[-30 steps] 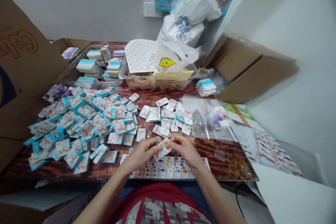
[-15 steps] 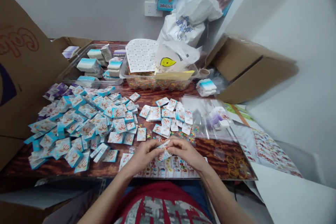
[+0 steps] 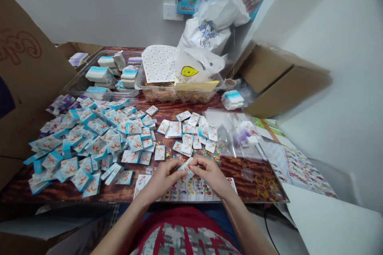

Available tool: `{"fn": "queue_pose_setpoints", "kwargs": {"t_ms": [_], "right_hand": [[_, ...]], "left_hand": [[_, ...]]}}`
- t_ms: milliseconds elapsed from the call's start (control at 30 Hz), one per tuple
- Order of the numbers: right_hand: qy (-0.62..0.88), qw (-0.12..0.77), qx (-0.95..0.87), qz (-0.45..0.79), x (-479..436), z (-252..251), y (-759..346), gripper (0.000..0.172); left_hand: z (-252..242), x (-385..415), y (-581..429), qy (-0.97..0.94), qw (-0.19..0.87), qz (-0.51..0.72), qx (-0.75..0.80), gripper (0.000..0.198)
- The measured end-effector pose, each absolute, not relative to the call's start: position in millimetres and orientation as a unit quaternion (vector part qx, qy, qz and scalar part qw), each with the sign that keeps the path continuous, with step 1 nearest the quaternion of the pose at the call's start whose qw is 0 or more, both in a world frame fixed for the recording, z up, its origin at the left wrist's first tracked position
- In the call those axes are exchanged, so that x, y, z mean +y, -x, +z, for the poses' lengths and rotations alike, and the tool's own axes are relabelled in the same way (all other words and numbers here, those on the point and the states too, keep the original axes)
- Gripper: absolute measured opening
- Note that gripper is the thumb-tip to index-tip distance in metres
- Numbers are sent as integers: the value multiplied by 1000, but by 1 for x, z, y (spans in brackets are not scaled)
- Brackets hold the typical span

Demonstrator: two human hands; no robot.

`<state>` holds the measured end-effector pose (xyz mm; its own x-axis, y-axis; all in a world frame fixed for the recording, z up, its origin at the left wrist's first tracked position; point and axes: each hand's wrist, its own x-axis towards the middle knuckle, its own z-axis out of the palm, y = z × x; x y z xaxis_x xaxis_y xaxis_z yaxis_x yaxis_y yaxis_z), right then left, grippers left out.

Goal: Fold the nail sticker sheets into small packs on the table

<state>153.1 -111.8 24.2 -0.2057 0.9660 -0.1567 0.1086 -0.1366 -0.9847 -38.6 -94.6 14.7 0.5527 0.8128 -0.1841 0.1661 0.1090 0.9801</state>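
Left hand (image 3: 161, 179) and right hand (image 3: 211, 175) pinch a small printed packet (image 3: 186, 168) between them, above the table's front edge.
Both hands are closed, their fingers curled and meeting at the packet, which is held just above a nail-sticker sheet (image 3: 185, 190) on the wood-grain table (image 3: 236, 169). Left of the hands, a wide spread of teal-and-white packets (image 3: 89, 143) reaches almost to the table's front edge, and a smaller group of packets (image 3: 188, 133) lies just ahead. Tiny coloured beads (image 3: 206, 154) are scattered beside that group. To the right, open wood leaves room for moving, up to the loose rubber bands (image 3: 265, 185) and below a clear plastic bag (image 3: 236, 135).
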Motion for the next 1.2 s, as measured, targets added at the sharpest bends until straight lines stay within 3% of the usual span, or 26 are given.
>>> {"fn": "queue_pose_setpoints", "kwargs": {"t_ms": [200,367,500,633,900,1200], "right_hand": [[539,370,-581,485,-106,27,-148,16],[553,443,-541,454,-101,25,-150,12],[525,500,-565,395,-109,26,-144,14],[538,469,-614,338,-115,24,-138,10],[572,547,-440,424,-121,6,-128,19],[540,524,-448,483,-118,12,-133,19]], "left_hand": [[16,-96,37,-617,615,263,415,21],[19,-99,34,-586,606,307,442,52],[19,-102,30,-589,602,338,420,47],[13,-102,28,-576,613,337,424,43],[16,-101,19,-506,666,328,438,37],[14,-105,25,-513,675,306,434,37]]}}
